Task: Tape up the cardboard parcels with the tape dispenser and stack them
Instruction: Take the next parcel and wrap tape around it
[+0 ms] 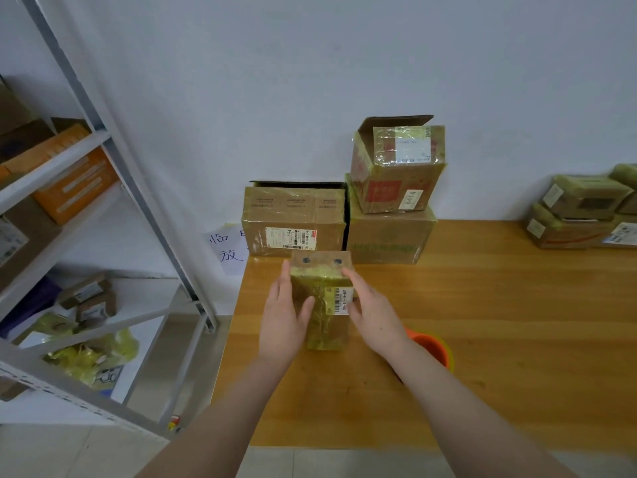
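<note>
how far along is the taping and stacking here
Done: taped parcels sit piled at the table's right end. In hand: the left hand and right hand press a small tape-wrapped parcel between them. Left: it is not yet stacked, and the top box by the wall has an open flap, so taping looks unfinished. The orange tape dispenser lies untouched.

— What is held above the wooden table [482,339]?
— A small taped cardboard parcel [324,301] with a white barcode label is pressed between the left hand [284,315] and the right hand [374,315]. The fingers are laid straight along its sides.
— And what is seen behind it?
— A wide carton [293,219] is set against the wall. A large carton [386,236] is placed just beside it, with an open-flapped box [396,167] stacked on top. An orange object [432,346] is partly hidden by the right forearm.
</note>
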